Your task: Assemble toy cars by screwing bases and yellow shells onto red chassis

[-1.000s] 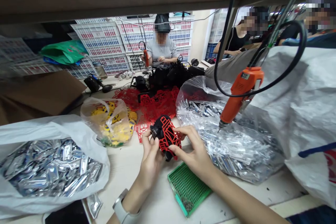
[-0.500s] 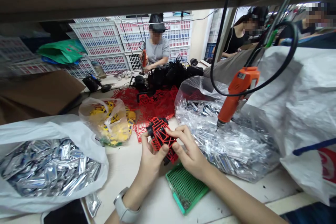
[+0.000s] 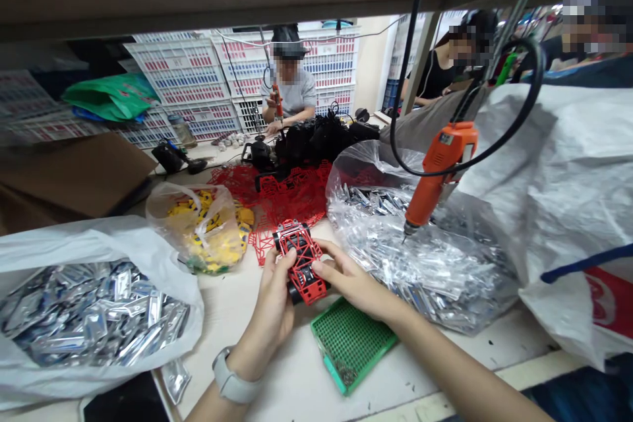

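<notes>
A small toy car with a black body and a red lattice frame sits between both my hands just above the white table. My left hand grips its left side, thumb resting on the red frame. My right hand closes on its right side with thumb and fingers. Below the car lies a green perforated tray with several tiny screws in one corner. An orange electric screwdriver hangs on a black cable to the upper right, touched by neither hand.
A white bag of silver packets lies left, a clear bag of silver packets right, a bag of yellow parts behind. Red lattice frames and black car bodies are piled further back. Other people work across the table.
The car was turned from tilted on its end to lying flatter with the red frame facing up, and both hands lowered it toward the table.
</notes>
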`<state>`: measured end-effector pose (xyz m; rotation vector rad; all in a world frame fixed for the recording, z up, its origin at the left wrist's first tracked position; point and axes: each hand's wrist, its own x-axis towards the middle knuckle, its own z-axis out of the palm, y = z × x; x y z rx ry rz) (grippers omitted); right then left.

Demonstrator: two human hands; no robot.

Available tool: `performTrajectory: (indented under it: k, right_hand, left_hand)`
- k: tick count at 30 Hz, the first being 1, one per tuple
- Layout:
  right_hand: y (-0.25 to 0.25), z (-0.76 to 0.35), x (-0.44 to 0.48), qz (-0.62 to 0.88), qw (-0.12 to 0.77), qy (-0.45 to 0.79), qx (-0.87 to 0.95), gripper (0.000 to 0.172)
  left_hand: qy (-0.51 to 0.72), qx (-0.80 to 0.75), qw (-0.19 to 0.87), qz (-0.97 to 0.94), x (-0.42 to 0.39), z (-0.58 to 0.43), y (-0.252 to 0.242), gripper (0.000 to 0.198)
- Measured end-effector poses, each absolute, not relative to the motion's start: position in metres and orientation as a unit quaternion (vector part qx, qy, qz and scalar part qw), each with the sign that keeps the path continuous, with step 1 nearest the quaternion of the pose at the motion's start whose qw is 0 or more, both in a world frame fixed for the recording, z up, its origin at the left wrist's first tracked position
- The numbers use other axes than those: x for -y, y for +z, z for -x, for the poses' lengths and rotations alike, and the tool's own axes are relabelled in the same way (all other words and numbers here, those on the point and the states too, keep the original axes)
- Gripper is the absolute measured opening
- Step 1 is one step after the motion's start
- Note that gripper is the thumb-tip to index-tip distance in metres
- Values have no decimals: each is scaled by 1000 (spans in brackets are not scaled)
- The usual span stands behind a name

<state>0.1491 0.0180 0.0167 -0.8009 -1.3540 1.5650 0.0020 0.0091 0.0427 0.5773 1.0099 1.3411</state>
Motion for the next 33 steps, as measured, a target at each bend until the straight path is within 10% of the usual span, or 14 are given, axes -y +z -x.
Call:
performTrajectory:
  k: [17, 26, 33]
  right_hand:
    - [17, -151, -17, 301, 459, 644, 533, 75]
    - [43, -181, -30, 438, 489, 162, 737, 30]
    - [75, -199, -71, 658, 338, 20, 673, 30]
  left_hand:
    - [569, -440, 639, -274, -11, 1, 46, 75]
    - [567, -476, 611, -279, -32, 13, 35, 67]
    - [537, -490, 628, -278, -32, 8, 22, 56]
